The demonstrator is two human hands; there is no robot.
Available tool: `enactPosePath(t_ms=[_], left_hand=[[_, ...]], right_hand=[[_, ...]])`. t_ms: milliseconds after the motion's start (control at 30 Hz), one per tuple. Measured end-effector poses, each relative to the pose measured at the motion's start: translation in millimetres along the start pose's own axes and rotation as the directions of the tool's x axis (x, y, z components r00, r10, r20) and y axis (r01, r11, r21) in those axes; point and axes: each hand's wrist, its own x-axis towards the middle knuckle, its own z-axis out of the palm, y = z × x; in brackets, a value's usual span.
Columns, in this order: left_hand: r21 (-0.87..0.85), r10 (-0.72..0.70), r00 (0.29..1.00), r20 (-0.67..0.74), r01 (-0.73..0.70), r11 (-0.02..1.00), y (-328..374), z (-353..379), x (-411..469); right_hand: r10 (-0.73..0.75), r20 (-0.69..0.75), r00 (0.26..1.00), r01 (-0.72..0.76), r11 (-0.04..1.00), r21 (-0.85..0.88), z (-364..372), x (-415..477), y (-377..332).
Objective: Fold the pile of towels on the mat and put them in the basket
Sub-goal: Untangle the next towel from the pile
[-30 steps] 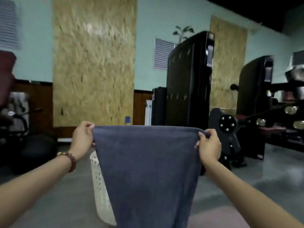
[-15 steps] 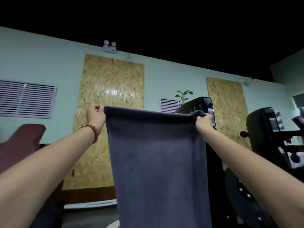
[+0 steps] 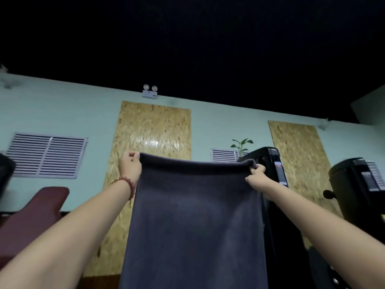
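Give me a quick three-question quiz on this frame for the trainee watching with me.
1. True or false: the left hand and the right hand each grip a top corner of the grey towel.
2. Which wrist wears the bead bracelet? A) left B) right C) neither
3. Fill in: the padded bench at the left is dark ___.
Key: 1 true; 2 A; 3 red.
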Motion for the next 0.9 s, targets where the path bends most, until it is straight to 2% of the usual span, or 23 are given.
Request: enactPosePath(t_ms=[167,300,433,533,700,833,900], left_hand=[[0.123,-0.074,0.996,0.041,0.069,0.99,-51.2,-18.1,-45.4],[0.334,-0.135,0.978,0.159,0.075,0.94,-112.5,-44.8,-113.5],[0.505,-0.31,0.894,0.323,0.114,0.856,-190.0,-84.2,-201.6],[0.625,-0.474,0.81,0.345,0.178,0.76,-247.4,-119.3,-275.6],[0.765,-0.663,0.689,0.294,0.246,0.595,-314.8,-186.8,-396.1],[0.858,-0.799,0.559,0.22,0.279,0.431,-357.1,-244.4,-471.7],[0.887,-0.85,0.473,0.232,0.256,0.384,-366.6,-270.3,-502.5]], right_hand=[[0.016,0.017,1.0,-0.016,1.0,0.008,21.5,-40.0,56.8],[0.047,-0.155,0.987,-0.052,0.998,-0.029,46.0,-104.8,133.0],[0.164,-0.112,0.98,-0.165,0.986,-0.002,80.7,-183.2,231.1],[0.314,0.007,0.949,-0.314,0.949,0.037,105.9,-250.8,307.9],[0.534,0.243,0.81,-0.544,0.838,-0.027,138.6,-369.9,417.9],[0.66,0.4,0.636,-0.695,0.715,-0.075,149.3,-449.6,458.8],[0.689,0.47,0.552,-0.732,0.67,-0.121,153.6,-479.5,466.1]])
